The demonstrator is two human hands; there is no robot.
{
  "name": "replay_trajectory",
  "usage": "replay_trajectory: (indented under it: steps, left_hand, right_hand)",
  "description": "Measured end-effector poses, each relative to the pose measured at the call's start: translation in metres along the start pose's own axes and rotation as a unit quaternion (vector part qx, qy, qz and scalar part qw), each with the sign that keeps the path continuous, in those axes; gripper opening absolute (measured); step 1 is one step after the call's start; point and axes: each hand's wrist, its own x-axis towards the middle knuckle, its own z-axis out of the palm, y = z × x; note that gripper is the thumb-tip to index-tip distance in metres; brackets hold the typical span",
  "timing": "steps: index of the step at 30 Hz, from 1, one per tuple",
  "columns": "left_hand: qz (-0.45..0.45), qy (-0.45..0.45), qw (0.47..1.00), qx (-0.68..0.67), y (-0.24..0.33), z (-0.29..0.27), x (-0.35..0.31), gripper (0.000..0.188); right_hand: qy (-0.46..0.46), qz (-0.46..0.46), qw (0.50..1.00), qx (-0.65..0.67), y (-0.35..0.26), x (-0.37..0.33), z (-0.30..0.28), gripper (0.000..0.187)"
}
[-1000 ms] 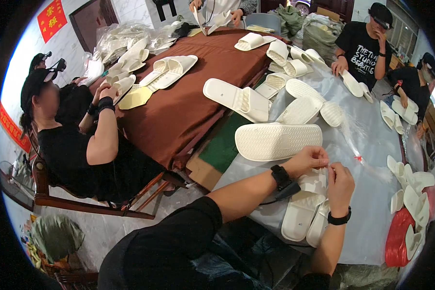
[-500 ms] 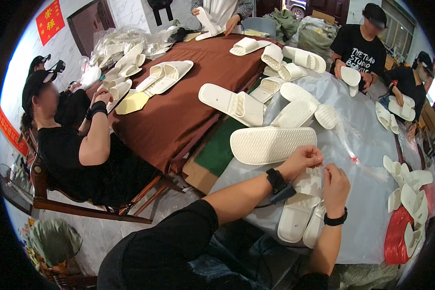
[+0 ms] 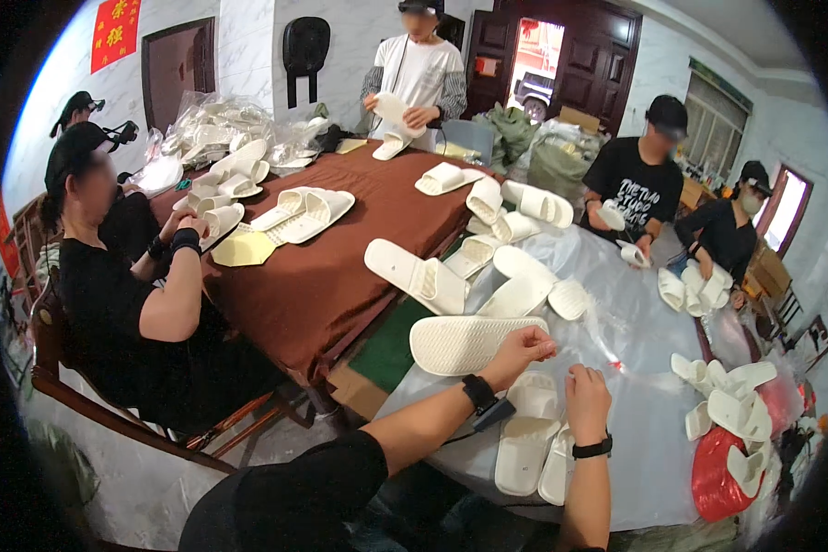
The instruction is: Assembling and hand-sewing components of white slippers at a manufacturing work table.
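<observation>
My left hand [image 3: 523, 357] hovers beside the near end of an upturned cream slipper [image 3: 460, 342], its fingers pinched together. To its right, my right hand [image 3: 587, 396] is raised with fingers curled and thumb pressed in. Anything between the fingertips is too fine to make out. Below and between my hands lies a cream slide slipper [image 3: 522, 451], sole down, with a second slipper [image 3: 556, 471] partly hidden by my right wrist. Beyond my right hand, a bundle of thin clear strands [image 3: 607, 340] with a red tie lies on the plastic-covered table [image 3: 639, 442].
Several cream slippers [image 3: 423, 278] lie farther out. At right, more slippers [image 3: 741, 414] sit by a red plastic bundle [image 3: 719, 483]. A brown-clothed table [image 3: 294, 267] stands at left, where a seated person [image 3: 110, 276] works. Other people handle slippers at the far side.
The view has tilted up, showing more of the far room. My fingertips have moved slightly apart. The person at far right of the table now has a slipper piece in each hand.
</observation>
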Motion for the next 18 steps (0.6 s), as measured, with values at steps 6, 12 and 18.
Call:
replay_trajectory:
  steps: [6,12,18]
  left_hand:
    - [0.085,-0.017,0.996,-0.027,0.09,0.012,-0.032,0.013]
    - [0.269,0.026,0.935,-0.231,0.245,0.013,-0.122,0.025]
    - [0.313,-0.222,0.832,-0.4,0.276,-0.027,-0.183,0.017]
  right_hand:
    - [0.051,-0.034,0.998,0.026,-0.017,-0.032,-0.057,0.027]
    - [-0.247,0.045,0.968,0.024,-0.032,-0.074,-0.095,0.02]
    - [-0.237,-0.108,0.964,0.049,-0.024,-0.074,-0.053,0.053]
